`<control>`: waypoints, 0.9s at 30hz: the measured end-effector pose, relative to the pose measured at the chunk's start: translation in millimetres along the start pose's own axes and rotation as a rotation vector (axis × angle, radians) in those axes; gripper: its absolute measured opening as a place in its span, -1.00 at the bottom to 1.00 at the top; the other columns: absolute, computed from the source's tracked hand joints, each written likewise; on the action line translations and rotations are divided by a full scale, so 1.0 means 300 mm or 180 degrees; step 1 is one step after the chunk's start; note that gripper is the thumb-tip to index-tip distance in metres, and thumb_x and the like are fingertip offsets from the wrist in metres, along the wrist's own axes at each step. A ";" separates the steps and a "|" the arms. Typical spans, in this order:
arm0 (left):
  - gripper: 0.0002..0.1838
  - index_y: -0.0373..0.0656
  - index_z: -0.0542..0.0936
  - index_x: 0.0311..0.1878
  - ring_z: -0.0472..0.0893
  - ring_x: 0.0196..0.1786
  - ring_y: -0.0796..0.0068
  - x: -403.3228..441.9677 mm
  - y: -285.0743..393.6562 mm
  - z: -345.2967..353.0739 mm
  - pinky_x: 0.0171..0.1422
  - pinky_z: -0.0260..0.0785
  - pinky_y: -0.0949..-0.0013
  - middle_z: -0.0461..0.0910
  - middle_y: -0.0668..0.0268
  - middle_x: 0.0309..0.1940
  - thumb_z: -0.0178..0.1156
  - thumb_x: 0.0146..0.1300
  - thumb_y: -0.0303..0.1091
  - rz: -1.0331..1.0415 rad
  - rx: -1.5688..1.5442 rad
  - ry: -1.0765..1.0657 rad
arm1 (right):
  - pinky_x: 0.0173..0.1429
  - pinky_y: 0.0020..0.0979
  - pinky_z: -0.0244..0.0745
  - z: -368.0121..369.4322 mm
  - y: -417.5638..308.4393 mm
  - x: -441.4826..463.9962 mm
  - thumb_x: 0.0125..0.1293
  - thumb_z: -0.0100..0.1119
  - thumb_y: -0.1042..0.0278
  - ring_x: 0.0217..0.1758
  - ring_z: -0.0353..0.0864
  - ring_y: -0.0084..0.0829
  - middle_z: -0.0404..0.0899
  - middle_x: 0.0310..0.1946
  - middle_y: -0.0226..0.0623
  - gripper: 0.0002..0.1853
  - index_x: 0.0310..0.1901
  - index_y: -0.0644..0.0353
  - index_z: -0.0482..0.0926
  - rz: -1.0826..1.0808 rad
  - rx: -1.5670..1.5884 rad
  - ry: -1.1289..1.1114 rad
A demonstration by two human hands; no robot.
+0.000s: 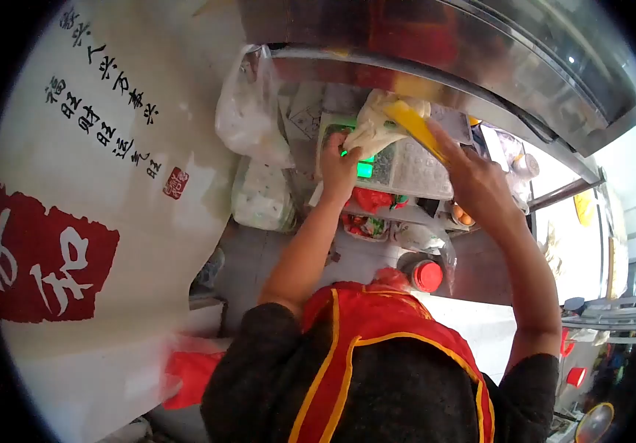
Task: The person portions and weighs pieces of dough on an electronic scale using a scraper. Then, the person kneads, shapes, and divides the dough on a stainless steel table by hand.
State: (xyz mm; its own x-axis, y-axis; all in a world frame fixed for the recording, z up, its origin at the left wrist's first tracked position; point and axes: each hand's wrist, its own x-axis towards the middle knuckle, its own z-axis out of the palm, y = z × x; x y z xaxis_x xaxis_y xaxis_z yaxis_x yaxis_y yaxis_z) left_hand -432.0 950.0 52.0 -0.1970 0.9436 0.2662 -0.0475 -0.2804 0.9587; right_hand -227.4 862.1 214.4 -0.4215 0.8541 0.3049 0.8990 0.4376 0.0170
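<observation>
My left hand [340,168] is closed on the near left edge of a pale, soft lump that looks like dough [373,122]. In my right hand [480,184] is a flat yellow scraper [415,127], its far end against or just over the right side of the dough. Beneath the dough is a digital scale [399,166] with lit green figures, its keypad showing to the right. The dough hides part of the scale's top, and whether the scraper cuts into it cannot be made out.
A clear plastic bag [248,111] hangs at the left, above a wrapped container [262,196]. Nearer me are a tray of red and green food [366,227], a red-lidded jar [427,276] and eggs [463,215]. A metal hood edge [436,70] runs overhead.
</observation>
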 end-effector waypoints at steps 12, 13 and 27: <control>-0.63 -0.32 0.48 0.09 0.55 0.09 0.32 0.029 -0.003 -0.157 0.24 0.37 0.31 0.57 0.17 0.01 0.21 0.20 -0.46 -0.1299 -0.2693 -0.0356 | -0.38 -0.12 0.54 0.044 0.024 0.168 0.08 0.07 0.61 -0.48 0.64 -0.09 0.58 -0.57 -0.05 -0.09 0.49 -0.24 0.02 -0.0498 -0.0401 -0.0231; -0.61 -0.32 0.47 0.11 0.54 0.11 0.32 0.019 0.004 -0.174 0.26 0.36 0.31 0.57 0.17 0.03 0.20 0.20 -0.47 -0.1292 -0.2840 -0.0350 | -0.37 -0.12 0.54 0.029 0.025 0.164 0.08 0.06 0.61 -0.48 0.64 -0.09 0.58 -0.57 -0.05 -0.09 0.48 -0.23 0.03 -0.0481 -0.0453 -0.0265; -0.52 -0.26 0.39 0.24 0.49 0.19 0.18 -0.267 0.017 -0.491 0.33 0.30 0.03 0.50 0.16 0.12 -0.11 0.25 -0.32 -0.1367 -0.3623 -0.0441 | -0.32 -0.12 0.52 -0.024 0.068 -0.035 0.26 0.06 0.54 -0.46 0.63 -0.07 0.60 -0.45 -0.03 -0.24 0.46 -0.22 0.11 -0.0064 0.0407 0.0049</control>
State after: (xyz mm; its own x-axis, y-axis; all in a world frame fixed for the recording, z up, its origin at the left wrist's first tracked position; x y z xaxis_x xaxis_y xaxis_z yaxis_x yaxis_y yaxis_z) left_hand -560.8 846.9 20.9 0.1482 0.9886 0.0250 -0.9258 0.1298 0.3551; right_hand -203.9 860.1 218.3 -0.4364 0.8408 0.3202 0.8675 0.4876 -0.0982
